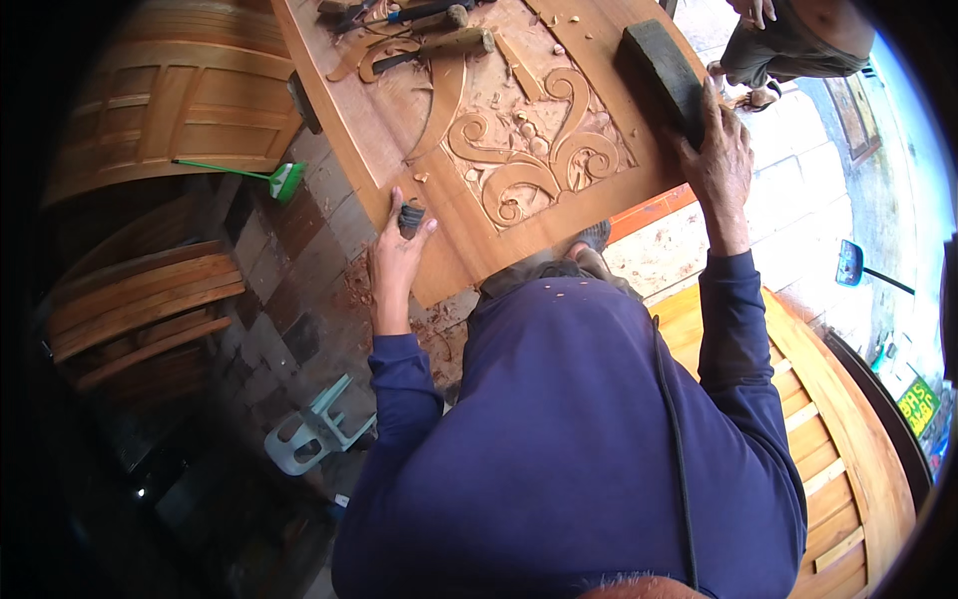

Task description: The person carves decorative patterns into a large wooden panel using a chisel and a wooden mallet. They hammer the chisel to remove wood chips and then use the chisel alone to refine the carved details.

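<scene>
A carved wooden panel [479, 240] with scrollwork [534, 170] and wood chips lies in front of me. My left hand [397, 260] is at its left edge, fingers closed on a small dark ribbed object [410, 218] I cannot clearly make out. My right hand [717, 170] grips the near end of a long dark rectangular block [661, 72] on the panel’s right side. Carving tools with wooden handles [454, 45] lie at the far left of the panel.
Another person [798, 40] stands at upper right. A paneled door [180, 100], green broom [286, 182] and stacked boards [150, 299] are at left. A pale plastic chair [309, 439] is at lower left, a slatted wooden piece [858, 469] at lower right.
</scene>
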{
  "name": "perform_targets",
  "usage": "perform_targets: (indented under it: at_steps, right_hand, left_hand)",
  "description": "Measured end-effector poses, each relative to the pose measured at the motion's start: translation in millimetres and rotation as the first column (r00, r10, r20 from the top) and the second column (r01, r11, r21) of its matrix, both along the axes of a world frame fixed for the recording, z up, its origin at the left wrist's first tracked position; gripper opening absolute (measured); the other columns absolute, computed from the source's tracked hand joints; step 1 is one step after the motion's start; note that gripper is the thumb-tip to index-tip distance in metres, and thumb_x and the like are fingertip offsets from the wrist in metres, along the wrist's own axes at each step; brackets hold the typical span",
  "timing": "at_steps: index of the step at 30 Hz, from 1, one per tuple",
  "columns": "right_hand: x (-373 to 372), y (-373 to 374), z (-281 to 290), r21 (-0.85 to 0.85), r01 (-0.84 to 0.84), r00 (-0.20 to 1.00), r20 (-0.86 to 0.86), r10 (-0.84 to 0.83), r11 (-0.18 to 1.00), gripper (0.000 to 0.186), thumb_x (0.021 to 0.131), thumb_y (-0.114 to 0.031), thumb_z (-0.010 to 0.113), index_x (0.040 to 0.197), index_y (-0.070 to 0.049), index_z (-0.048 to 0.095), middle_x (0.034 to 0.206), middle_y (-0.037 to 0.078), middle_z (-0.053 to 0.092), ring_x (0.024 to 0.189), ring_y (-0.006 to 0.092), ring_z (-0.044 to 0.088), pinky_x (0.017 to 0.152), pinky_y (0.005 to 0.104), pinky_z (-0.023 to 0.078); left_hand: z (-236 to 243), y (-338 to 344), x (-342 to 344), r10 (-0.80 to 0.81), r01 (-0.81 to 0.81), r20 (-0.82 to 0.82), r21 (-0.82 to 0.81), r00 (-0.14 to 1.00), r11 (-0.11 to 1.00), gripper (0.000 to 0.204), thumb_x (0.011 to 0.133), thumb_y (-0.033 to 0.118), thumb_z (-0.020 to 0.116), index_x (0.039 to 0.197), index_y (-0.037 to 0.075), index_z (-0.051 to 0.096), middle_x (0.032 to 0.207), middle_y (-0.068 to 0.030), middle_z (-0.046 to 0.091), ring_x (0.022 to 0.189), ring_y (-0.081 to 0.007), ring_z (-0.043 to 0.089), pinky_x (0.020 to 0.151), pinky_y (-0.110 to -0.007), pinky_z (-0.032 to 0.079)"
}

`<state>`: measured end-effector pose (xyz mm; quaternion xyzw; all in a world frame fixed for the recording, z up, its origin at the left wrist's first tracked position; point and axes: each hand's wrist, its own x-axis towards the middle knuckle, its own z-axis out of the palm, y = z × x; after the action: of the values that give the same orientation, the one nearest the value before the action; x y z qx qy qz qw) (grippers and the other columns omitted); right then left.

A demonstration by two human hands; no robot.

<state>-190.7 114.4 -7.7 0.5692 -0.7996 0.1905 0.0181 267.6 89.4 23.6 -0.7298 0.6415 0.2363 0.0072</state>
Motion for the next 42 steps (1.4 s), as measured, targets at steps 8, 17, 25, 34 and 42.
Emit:
perform_targets:
  at_steps: [8, 17, 25, 34, 42]
  right_hand:
    - [0, 0, -2, 0.032, 0.101, 0.995, 0.000, -0.101, 0.994, 0.087, 0.084, -0.045, 0.081, 0.153, -0.009, 0.044, 0.144, 0.018, 0.058, 0.132, 0.0386, 0.054, 0.107, 0.0504, 0.045]
    - [-2, -6, -13, 0.042, 0.135, 0.988, -0.087, -0.131, 0.990, 0.084, 0.082, -0.050, 0.080, 0.150, -0.012, 0.049, 0.139, 0.020, 0.061, 0.127, 0.0391, 0.059, 0.105, 0.0480, 0.049]
    - [-7, -12, -23, 0.088, 0.221, 0.973, -0.089, -0.213, 0.971, 0.085, 0.080, -0.058, 0.078, 0.150, -0.017, 0.051, 0.140, 0.020, 0.061, 0.129, 0.0390, 0.059, 0.106, 0.0468, 0.049]
    - [0, -15, -32, 0.093, 0.278, 0.958, -0.101, -0.269, 0.956, 0.084, 0.083, -0.062, 0.074, 0.143, -0.006, 0.057, 0.134, 0.026, 0.064, 0.126, 0.0409, 0.061, 0.106, 0.0460, 0.047]
    - [34, -15, -27, 0.056, 0.389, 0.921, -0.026, -0.388, 0.920, 0.089, 0.081, -0.070, 0.071, 0.143, -0.008, 0.058, 0.131, 0.024, 0.066, 0.123, 0.0401, 0.063, 0.105, 0.0456, 0.049]
  left_hand:
    - [5, -9, -4, -0.052, 0.051, 0.031, 0.044, 0.998, 0.998, 0.088, 0.088, 0.052, 0.077, 0.161, 0.024, 0.036, 0.118, -0.0215, 0.073, 0.110, -0.0424, 0.069, 0.092, -0.046, 0.054]
    - [5, -15, 8, -0.149, 0.149, 0.006, 0.070, 0.989, 0.986, 0.091, 0.089, 0.053, 0.075, 0.161, 0.017, 0.034, 0.114, -0.0264, 0.072, 0.108, -0.0469, 0.068, 0.092, -0.050, 0.054]
    - [-5, -23, 32, -0.392, 0.392, -0.048, 0.008, 0.919, 0.920, 0.098, 0.090, 0.056, 0.072, 0.159, 0.001, 0.031, 0.078, -0.0291, 0.070, 0.077, -0.0457, 0.072, 0.068, -0.051, 0.058]
    - [-6, -33, 51, -0.537, 0.548, -0.158, 0.037, 0.829, 0.836, 0.104, 0.089, 0.055, 0.075, 0.161, -0.001, 0.025, 0.069, -0.0241, 0.067, 0.070, -0.0419, 0.072, 0.064, -0.050, 0.057]
    - [-3, -36, 52, -0.570, 0.582, -0.175, 0.016, 0.802, 0.813, 0.100, 0.090, 0.051, 0.075, 0.160, -0.002, 0.026, 0.070, -0.0268, 0.067, 0.070, -0.0450, 0.071, 0.064, -0.051, 0.056]
